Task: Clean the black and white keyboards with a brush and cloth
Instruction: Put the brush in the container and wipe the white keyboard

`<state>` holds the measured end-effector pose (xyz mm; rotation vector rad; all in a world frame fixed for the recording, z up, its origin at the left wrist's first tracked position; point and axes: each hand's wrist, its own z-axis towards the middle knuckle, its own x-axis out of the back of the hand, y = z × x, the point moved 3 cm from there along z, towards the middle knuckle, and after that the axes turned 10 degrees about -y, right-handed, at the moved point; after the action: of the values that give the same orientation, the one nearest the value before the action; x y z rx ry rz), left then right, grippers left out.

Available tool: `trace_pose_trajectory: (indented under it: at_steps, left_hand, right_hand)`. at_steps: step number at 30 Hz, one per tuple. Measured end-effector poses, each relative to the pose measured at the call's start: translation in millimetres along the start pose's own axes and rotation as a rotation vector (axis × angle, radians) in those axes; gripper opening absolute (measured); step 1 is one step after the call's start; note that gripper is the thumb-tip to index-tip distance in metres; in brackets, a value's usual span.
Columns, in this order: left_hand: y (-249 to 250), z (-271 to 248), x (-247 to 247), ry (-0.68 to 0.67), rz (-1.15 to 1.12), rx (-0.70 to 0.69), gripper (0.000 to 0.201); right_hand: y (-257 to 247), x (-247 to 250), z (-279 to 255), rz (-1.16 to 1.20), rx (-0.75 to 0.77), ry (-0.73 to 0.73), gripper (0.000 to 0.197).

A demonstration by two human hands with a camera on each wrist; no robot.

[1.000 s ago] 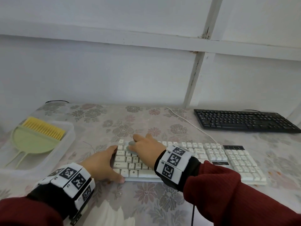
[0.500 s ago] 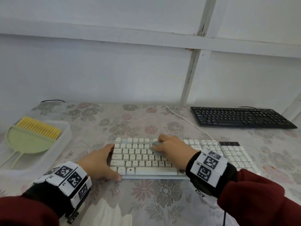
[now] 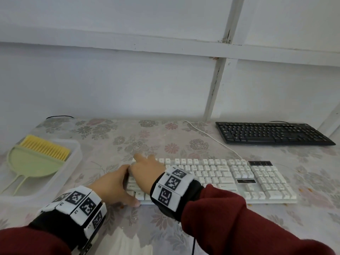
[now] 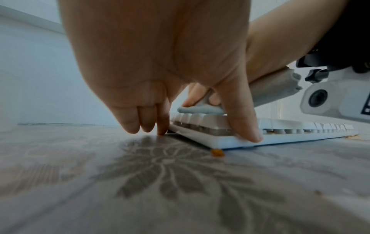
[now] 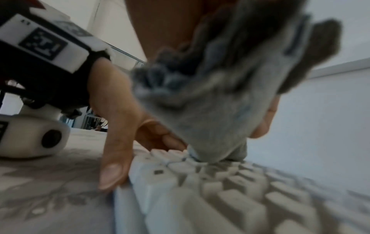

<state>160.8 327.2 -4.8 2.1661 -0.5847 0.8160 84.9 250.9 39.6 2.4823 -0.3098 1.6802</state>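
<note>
The white keyboard [image 3: 220, 179] lies across the middle of the flowered table. My left hand [image 3: 117, 186] braces its left front corner: the thumb [image 4: 246, 126] presses on the front rim and the fingers point down at the table beside the end. My right hand [image 3: 145, 164] grips a bunched grey cloth [image 5: 210, 118] and presses it onto the keys at the far left of the top rows. The head view hides the cloth under the hand. The black keyboard [image 3: 272, 134] lies at the back right, untouched.
At the left, a clear tray [image 3: 73, 150] holds a yellow-bristled brush [image 3: 46, 148] and a green dustpan [image 3: 31, 162]. The white cable [image 3: 211, 138] runs back to the wall. Orange crumbs lie by the keyboard's front edge [image 4: 217, 152].
My right hand slid the cloth right to the keyboard's middle, then back left to the top left corner. The left hand has stayed on the corner.
</note>
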Motion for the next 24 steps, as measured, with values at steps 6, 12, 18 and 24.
trace_pose_trajectory:
  at_steps: [6, 12, 18, 24]
  left_hand:
    - [0, -2, 1, -0.005, -0.026, -0.025, 0.109]
    - [0, -2, 1, -0.008, -0.041, -0.043, 0.11]
    - [1, -3, 0, -0.009, -0.036, -0.045, 0.11]
    - [-1, -2, 0, -0.01, -0.063, -0.051, 0.11]
  right_hand:
    - [40, -9, -11, -0.002, 0.007, -0.038, 0.013]
    - [92, -32, -26, 0.094, -0.031, 0.061, 0.015]
    - [121, -27, -57, 0.134, -0.111, -0.042, 0.032]
    - [87, 4, -41, 0.309, -0.043, 0.003, 0.04]
